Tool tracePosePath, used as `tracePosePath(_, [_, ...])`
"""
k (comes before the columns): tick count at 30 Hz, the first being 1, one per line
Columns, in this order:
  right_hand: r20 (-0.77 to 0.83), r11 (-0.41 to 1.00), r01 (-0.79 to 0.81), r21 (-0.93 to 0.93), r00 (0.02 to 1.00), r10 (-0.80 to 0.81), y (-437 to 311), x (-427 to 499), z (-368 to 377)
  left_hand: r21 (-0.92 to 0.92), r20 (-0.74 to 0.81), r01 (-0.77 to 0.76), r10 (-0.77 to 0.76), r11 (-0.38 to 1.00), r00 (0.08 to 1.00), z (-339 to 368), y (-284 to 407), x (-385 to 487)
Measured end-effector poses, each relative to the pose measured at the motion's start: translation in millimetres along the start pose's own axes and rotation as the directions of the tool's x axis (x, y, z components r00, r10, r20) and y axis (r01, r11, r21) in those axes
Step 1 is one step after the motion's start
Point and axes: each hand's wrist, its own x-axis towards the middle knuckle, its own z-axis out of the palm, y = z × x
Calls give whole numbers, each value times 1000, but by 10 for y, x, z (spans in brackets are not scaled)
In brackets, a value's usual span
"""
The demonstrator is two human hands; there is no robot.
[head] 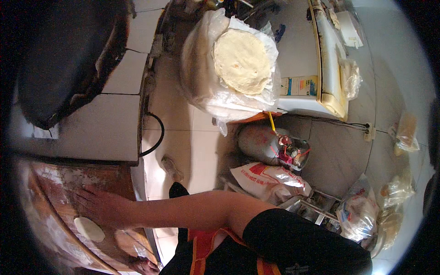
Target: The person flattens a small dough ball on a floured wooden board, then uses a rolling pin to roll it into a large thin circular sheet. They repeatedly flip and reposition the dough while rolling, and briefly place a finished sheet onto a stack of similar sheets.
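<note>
My right hand (pixel 99 206) reaches across to the floury wooden board (pixel 118 180) at the lower left, palm down with its fingers extended. Close beside it lies a small flat round of pale dough (pixel 89 229). My left hand (pixel 146 265) is at the board's near edge at the bottom, partly cut off and dark; what it may hold is unclear. A long thin strip of wood (pixel 65 225), either a rod or the board's rim, curves past the dough. Higher up, a stack of thin round flatbreads (pixel 242 62) rests on white sheets and clear plastic.
A large dark round pan or griddle (pixel 68 58) sits on the tiled counter (pixel 117 120) at upper left. On the floor side are a gas cylinder (pixel 257 141), a printed white sack (pixel 264 178) and a stuffed plastic bag (pixel 357 213). A white appliance (pixel 302 103) stands against the tiled wall.
</note>
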Motion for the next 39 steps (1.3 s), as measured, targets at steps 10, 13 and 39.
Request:
tracePosePath(10, [72,991,66,-118,996,-58,32,-72,-73,-58,-101,-95,89,994,991,-243,404,-157])
tracePosePath(13, [93,985,36,-171,995,-20,79,-95,-107,-23,-170,-129,123,991,978,-399,593,180])
tracePosePath(39, [-63,955,251,-160,962,-264,208,-12,-124,58,-560,47,-6,997,828,-640,1117,614])
